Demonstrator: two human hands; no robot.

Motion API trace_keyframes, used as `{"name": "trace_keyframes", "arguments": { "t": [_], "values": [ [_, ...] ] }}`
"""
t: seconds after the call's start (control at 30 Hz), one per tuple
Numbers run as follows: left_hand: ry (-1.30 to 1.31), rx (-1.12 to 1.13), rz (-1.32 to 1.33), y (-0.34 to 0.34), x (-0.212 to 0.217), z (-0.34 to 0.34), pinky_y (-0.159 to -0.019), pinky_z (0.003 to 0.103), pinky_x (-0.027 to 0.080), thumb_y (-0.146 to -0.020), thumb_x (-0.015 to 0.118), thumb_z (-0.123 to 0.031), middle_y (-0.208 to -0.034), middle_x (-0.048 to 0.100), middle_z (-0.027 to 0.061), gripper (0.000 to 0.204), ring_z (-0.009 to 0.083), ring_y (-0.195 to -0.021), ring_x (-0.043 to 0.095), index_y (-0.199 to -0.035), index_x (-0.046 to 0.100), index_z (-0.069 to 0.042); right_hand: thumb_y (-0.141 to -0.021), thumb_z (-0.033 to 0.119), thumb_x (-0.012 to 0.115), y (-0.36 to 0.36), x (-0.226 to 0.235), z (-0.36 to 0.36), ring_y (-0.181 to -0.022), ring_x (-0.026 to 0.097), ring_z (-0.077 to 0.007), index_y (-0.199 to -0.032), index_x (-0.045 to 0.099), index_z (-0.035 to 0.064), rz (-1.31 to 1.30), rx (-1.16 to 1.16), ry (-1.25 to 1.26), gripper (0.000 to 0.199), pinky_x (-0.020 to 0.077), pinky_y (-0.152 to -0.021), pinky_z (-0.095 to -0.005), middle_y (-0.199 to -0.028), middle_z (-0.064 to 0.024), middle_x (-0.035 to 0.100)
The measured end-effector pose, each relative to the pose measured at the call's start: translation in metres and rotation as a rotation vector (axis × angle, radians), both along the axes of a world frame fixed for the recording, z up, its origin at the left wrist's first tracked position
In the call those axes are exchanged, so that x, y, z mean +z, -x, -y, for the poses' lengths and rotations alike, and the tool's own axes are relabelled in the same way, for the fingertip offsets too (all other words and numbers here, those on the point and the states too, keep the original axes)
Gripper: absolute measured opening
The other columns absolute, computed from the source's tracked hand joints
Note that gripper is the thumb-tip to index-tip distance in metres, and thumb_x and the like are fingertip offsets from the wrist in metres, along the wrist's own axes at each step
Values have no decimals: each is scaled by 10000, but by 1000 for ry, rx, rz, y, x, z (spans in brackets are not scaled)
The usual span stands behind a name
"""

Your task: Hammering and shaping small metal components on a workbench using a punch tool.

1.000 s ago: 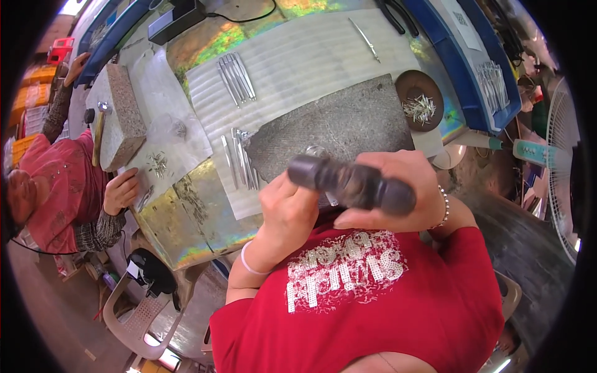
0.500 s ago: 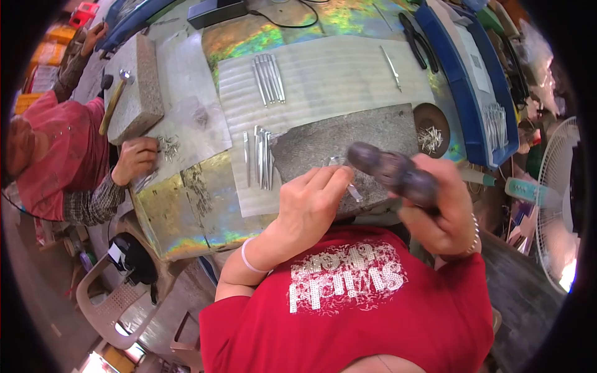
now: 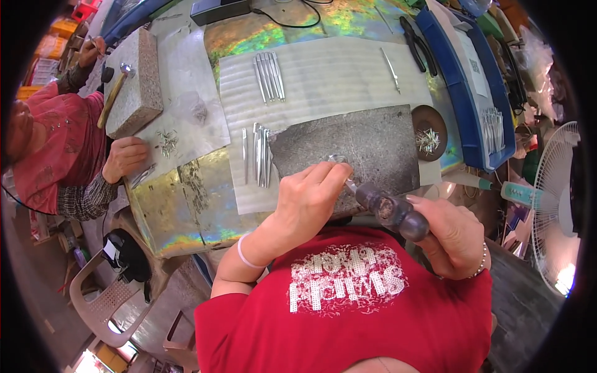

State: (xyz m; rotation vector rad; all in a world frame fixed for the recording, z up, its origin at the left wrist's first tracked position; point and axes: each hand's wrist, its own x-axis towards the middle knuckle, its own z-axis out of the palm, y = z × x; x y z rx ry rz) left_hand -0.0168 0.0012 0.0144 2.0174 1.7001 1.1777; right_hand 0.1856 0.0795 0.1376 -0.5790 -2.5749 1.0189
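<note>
My left hand (image 3: pixel 311 196) is closed, pinching a slim silver metal piece (image 3: pixel 351 185) over the near edge of a dark grey flat slab (image 3: pixel 373 140); most of the piece is hidden by the fingers. My right hand (image 3: pixel 457 236) is wrapped round a hammer with a dark, ball-ended head (image 3: pixel 388 208). That head is close to the end of the piece; contact between them is unclear. Left of the slab lies a bunch of slim silver tweezer-like pieces (image 3: pixel 262 155), and a second row (image 3: pixel 268 76) rests farther back on the white foam sheet (image 3: pixel 336 74).
Right of the slab stands a brown round dish (image 3: pixel 428 115) of small metal bits. Beyond it are black-handled pliers (image 3: pixel 418 46), a blue tray (image 3: pixel 463 93) and a fan (image 3: pixel 553 205). At left, a co-worker's hand (image 3: pixel 126 158) rests near a stone block (image 3: pixel 134 84) bearing another hammer (image 3: pixel 115 96).
The hammer head has come down and nearer to me, and my right hand has shifted lower and to the right. My left hand stays nearly in place. The co-worker's near hand has drawn back slightly.
</note>
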Motion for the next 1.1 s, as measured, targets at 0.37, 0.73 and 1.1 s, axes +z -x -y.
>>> {"name": "trace_keyframes", "arguments": {
  "t": [0.37, 0.73, 1.1],
  "values": [
    [9, -18, 14, -2, 3, 0, -493, 341, 469, -693, 575, 32, -727, 557, 79, 238, 240, -633, 602, -912, 548, -55, -750, 110, 616, -33, 54, 20, -595, 582, -206, -1139, 544, -46, 310, -46, 218, 425, 455, -504, -265, -811, -122, 613],
    [72, -15, -13, -2, 11, -3, -481, 358, 458, -718, 589, 13, -706, 540, 88, 184, 257, -632, 605, -874, 530, -63, -798, 101, 617, -15, 32, 3, -764, 669, -220, -1118, 570, -22, -29, -123, 192, 346, 511, -679, -277, -959, -123, 659],
    [86, -3, -23, -3, 12, -1, -466, 348, 458, -709, 582, 22, -710, 530, 74, 213, 241, -629, 606, -895, 530, -68, -769, 184, 631, -25, 34, 12, -675, 602, -276, -1052, 589, 8, 486, -75, -119, 335, 466, -561, -340, -766, -112, 610]
  ]
}}
